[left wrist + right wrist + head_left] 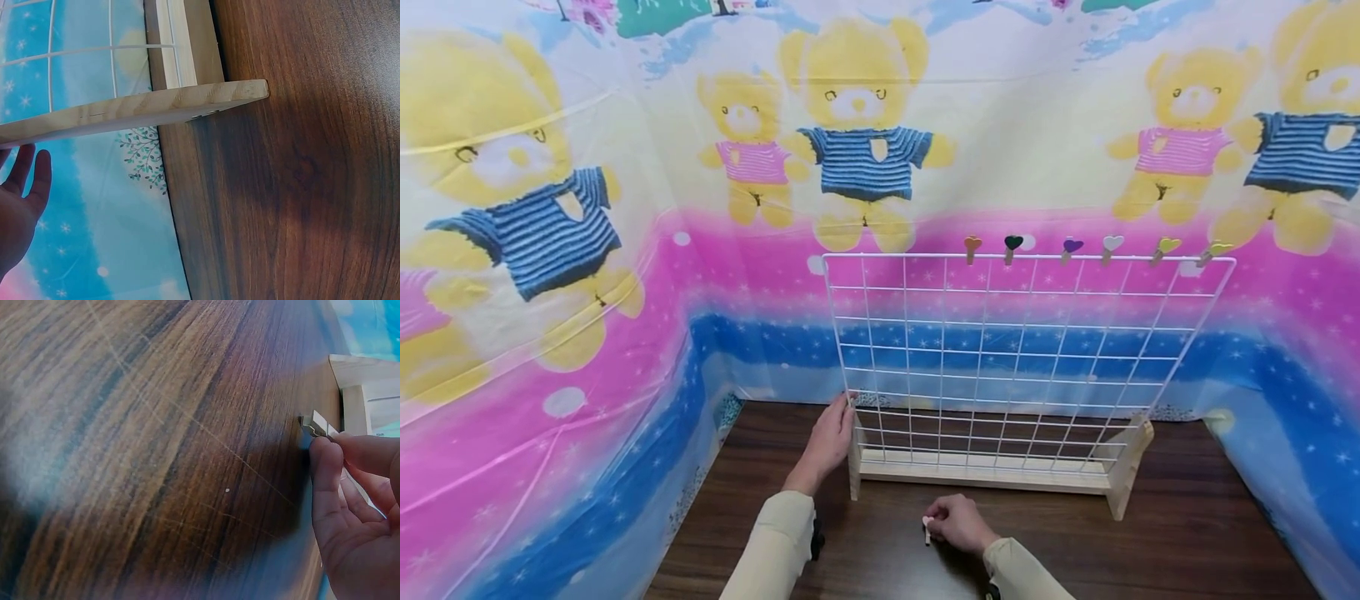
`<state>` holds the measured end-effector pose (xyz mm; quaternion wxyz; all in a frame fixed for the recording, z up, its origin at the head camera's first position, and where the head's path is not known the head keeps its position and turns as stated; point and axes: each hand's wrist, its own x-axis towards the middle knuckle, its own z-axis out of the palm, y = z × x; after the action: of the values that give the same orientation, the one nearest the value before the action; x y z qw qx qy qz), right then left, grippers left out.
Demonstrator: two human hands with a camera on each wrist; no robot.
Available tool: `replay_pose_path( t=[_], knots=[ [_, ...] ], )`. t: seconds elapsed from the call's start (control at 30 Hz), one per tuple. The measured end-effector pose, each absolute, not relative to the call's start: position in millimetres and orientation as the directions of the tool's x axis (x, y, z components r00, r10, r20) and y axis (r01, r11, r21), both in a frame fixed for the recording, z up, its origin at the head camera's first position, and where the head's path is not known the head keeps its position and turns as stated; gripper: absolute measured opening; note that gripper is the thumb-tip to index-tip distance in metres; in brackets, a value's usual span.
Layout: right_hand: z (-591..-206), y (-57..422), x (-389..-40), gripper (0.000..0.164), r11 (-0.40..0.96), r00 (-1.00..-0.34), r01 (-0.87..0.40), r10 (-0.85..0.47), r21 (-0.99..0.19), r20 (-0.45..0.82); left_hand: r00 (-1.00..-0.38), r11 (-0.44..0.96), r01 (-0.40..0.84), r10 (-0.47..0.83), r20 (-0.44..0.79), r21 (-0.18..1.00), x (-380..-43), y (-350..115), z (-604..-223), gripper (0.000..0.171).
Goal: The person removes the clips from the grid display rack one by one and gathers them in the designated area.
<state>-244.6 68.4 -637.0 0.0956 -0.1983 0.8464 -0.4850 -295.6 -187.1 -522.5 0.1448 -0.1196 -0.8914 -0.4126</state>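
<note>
The right hand (pixel 958 521) pinches a clip (pixel 927 532) with a pale heart between thumb and fingers. The clip is over the table (pixel 1210 517), in front of the left half of the stand's front edge; whether it touches the wood I cannot tell. The left hand (pixel 833 433) is open, its fingers nearly straight and resting against the outer side of the stand (pixel 985 477) at its left end.

The stand, set near the table's back edge, holds a white grid (pixel 902 255) upright. On the grid's top edge, from the middle to the right corner, sit 6 heart clips: orange (pixel 972 250), dark green (pixel 1013 243), purple (pixel 1072 246), white (pixel 1112 243) and 2 yellow (pixel 1168 245). Behind the table's back edge hangs a bear-print cloth (pixel 760 275).
</note>
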Motion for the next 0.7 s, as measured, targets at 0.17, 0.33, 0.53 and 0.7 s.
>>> replay_pose_path(
  t=[0.17,0.33,0.53,0.7],
  knots=[
    [-636.1,67.4,-244.4,0.004,0.464,-0.904,-0.245,-0.427,-0.851,0.027,-0.926,0.641,0.337,0.096,0.364,0.690,-295.4,-186.9,-521.7,0.034],
    [-637.6,67.3,-244.7,0.005,0.505,-0.900,-0.273,-0.435,-0.819,0.032,-0.926,0.643,0.339,0.099,0.364,0.687,-295.5,-186.7,-521.2,0.034],
    [-641.6,66.6,-244.7,0.006,0.525,-0.895,-0.298,-0.444,-0.798,0.042,-0.930,0.635,0.336,0.106,0.352,0.696,-294.5,-187.1,-520.6,0.035],
    [-641.3,66.4,-244.8,0.006,0.525,-0.890,-0.327,-0.451,-0.786,0.070,-0.933,0.633,0.332,0.109,0.344,0.699,-295.1,-187.4,-521.2,0.036]
  ],
)
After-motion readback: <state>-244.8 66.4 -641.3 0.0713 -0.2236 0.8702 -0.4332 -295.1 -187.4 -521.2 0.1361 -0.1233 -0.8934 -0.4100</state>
